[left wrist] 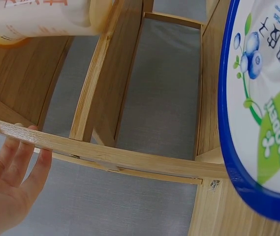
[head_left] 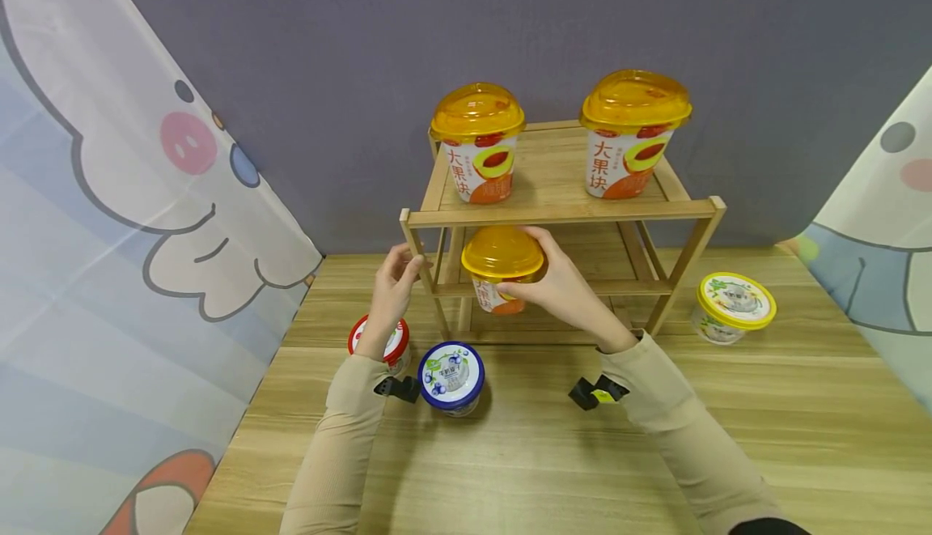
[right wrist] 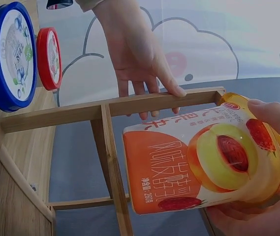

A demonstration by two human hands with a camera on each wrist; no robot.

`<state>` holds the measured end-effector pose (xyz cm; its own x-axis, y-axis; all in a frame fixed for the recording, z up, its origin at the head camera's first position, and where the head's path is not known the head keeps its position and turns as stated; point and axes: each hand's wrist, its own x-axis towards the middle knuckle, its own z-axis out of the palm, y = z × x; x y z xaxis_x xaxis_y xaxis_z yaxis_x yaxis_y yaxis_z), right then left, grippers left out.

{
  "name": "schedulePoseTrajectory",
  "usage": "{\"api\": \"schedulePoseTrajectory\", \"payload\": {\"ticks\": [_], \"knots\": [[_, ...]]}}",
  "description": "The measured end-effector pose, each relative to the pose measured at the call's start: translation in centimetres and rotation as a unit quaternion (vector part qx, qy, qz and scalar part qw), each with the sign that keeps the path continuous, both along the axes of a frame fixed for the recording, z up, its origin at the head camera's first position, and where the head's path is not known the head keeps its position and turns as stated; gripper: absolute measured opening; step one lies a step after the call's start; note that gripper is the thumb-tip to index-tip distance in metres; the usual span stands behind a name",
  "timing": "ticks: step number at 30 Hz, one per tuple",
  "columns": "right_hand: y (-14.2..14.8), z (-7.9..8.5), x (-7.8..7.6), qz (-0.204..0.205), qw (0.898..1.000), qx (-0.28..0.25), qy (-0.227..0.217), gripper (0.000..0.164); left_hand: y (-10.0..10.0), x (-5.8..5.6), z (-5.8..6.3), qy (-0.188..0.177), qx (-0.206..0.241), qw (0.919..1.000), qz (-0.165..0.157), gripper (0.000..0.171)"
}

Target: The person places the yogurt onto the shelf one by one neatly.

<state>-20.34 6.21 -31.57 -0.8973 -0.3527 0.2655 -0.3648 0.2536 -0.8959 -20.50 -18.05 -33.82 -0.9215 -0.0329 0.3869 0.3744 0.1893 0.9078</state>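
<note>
My right hand [head_left: 564, 284] grips a yogurt cup [head_left: 489, 290] by its domed yellow lid, thumb and fingers on opposite sides. In the head view the cup is at the front of the lower level of a wooden rack [head_left: 561, 213]. Up close, the right wrist view shows the cup's peach picture [right wrist: 232, 152]. My left hand [head_left: 393, 288] holds the rack's front left leg, with the thumb in front and the fingers [left wrist: 12, 162] behind. Two similar cups, a left cup [head_left: 480, 146] and a right cup [head_left: 632, 138], stand upright on the top shelf.
On the wooden table, a blue-lidded tub [head_left: 451, 377] stands before the rack's left side. A red-lidded tub [head_left: 396, 346] is partly hidden by my left forearm. Right of the rack stands a yellow-lidded tub [head_left: 731, 308]. Behind the rack rises a grey wall [head_left: 349, 114].
</note>
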Motion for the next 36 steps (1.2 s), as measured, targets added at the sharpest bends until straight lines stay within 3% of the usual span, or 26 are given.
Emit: {"api": "schedulePoseTrajectory", "payload": {"ticks": [13,26,36], "knots": [[-0.8,0.4,-1.3,-0.020,0.999,0.013,-0.032,0.074,0.0,0.0,0.0,0.003,-0.003,1.0000,0.000,0.025],[-1.6,0.4,-3.3,0.009,1.000,-0.008,0.000,0.055,0.1,0.0,0.0,0.014,0.000,0.9999,-0.001,0.022],[-1.9,0.4,-4.0,-0.007,1.000,-0.006,-0.019,0.067,0.0,-0.1,-0.1,0.005,0.003,1.0000,-0.004,0.024]]}}
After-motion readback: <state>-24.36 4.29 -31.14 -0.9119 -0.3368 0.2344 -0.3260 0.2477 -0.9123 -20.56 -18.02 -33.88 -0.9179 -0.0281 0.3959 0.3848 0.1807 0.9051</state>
